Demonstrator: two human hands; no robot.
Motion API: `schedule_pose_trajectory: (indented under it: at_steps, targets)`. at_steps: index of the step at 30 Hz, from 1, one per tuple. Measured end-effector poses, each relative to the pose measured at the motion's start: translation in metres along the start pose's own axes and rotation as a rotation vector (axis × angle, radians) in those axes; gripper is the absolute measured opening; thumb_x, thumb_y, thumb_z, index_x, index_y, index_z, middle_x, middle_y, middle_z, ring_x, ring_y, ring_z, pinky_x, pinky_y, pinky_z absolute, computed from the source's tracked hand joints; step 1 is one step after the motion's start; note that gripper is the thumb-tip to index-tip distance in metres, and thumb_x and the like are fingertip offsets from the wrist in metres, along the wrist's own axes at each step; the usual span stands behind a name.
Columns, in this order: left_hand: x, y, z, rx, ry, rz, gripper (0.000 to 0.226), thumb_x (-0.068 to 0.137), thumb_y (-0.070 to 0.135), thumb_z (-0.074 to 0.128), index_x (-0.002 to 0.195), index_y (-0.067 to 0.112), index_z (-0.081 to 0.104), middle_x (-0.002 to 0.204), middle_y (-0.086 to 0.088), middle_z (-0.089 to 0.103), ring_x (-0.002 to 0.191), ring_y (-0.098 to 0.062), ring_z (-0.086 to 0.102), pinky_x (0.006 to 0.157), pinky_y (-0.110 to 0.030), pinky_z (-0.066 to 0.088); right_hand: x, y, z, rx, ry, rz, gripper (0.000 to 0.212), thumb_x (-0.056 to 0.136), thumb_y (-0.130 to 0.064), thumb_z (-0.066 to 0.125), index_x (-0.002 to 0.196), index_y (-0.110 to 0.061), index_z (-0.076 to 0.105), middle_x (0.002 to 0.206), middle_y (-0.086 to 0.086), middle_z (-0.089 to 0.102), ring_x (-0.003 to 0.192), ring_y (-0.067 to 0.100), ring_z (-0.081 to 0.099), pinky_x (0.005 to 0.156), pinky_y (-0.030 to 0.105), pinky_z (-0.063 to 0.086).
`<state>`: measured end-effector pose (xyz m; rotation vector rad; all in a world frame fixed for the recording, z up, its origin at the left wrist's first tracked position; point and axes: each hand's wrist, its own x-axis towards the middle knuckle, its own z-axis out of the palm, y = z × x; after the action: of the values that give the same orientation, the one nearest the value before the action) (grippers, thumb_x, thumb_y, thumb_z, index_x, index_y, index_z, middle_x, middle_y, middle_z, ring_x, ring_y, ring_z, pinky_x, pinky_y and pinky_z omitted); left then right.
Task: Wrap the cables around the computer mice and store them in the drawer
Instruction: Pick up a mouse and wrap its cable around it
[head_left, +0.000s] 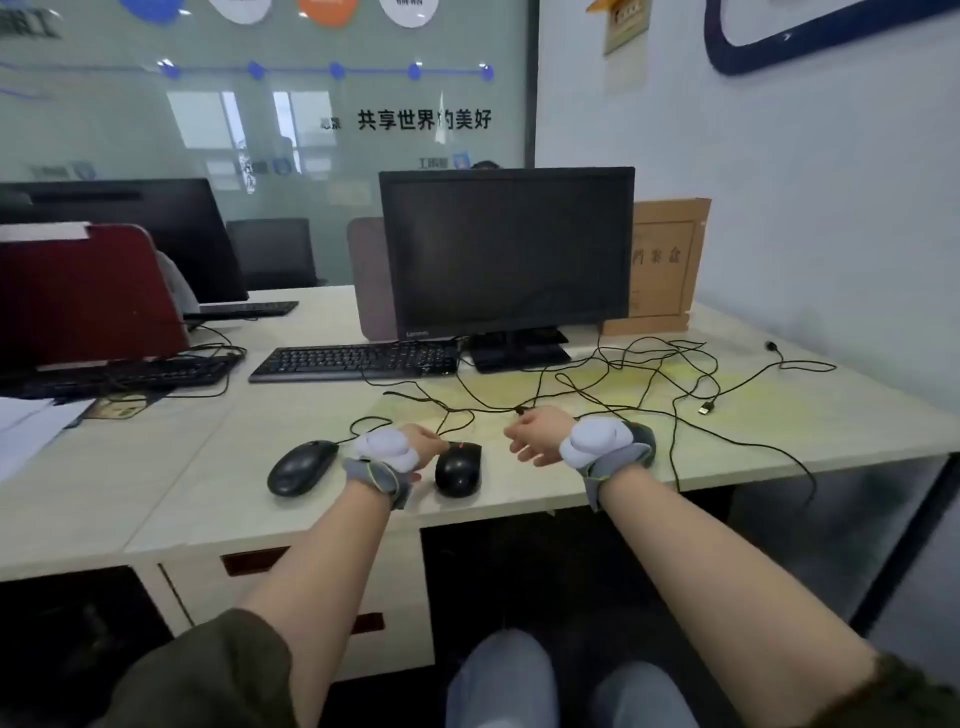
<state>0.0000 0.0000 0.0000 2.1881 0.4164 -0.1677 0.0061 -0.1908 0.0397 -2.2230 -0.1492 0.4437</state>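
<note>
Nearest, under the desk (311, 525) edge, the closed drawers (291, 587) are seen, none yet opened for storing. On the desk just above them, two black mice lie: the left mouse (301, 467) rests untouched, and the right mouse (458, 469) lies just beside it, with the left hand (423, 444) set between the two. Its fingers (436, 446) reach over the front of the right mouse; whether they are closed on the mouse or its cable cannot be told. To the right of that mouse, the right hand (535, 434) is held loosely curled, and nothing can be seen gripped in it. Beyond the mice, the cables (597, 384) are sprawled in crossing loops towards the monitor (506, 249), a USB plug (705, 409) lying far right of them. The likely trouble: were one cable pulled for wrapping, the crossed loops could knot, or the other mouse and plug be dragged along.
</note>
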Motion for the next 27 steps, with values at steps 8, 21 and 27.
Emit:
schedule_pose_trajectory:
  at_steps: [8, 21, 27]
  targets:
    - [0.012, -0.009, 0.015, -0.022, -0.013, -0.037, 0.029, 0.084, 0.028, 0.062, 0.062, 0.012, 0.05, 0.067, -0.007, 0.056, 0.07, -0.026, 0.056, 0.073, -0.036, 0.054, 0.025, 0.002, 0.051, 0.057, 0.097, 0.033, 0.016, 0.092, -0.022, 0.049, 0.09, -0.006, 0.05, 0.093, 0.014, 0.052, 0.085, 0.024, 0.049, 0.089, 0.039, 0.048]
    - [0.005, 0.046, 0.008, -0.805, -0.123, 0.046, 0.034, 0.09, 0.02, 0.058, 0.123, 0.015, 0.052, 0.07, -0.001, 0.05, 0.039, -0.005, 0.045, 0.038, -0.012, 0.033, 0.038, -0.013, 0.019, 0.457, 0.242, -0.106, 0.042, 0.089, -0.016, 0.059, 0.128, -0.004, 0.049, 0.127, 0.016, 0.056, 0.113, 0.03, 0.056, 0.093, 0.035, 0.046]
    - [-0.008, 0.098, -0.007, -0.755, -0.185, 0.262, 0.037, 0.092, 0.023, 0.055, 0.126, 0.012, 0.049, 0.083, 0.003, 0.058, 0.068, -0.01, 0.054, 0.054, -0.019, 0.042, 0.026, -0.026, -0.036, 0.835, -0.029, -0.118, 0.014, 0.09, -0.028, 0.058, 0.094, -0.015, 0.062, 0.098, 0.003, 0.066, 0.09, 0.018, 0.062, 0.078, 0.029, 0.052]
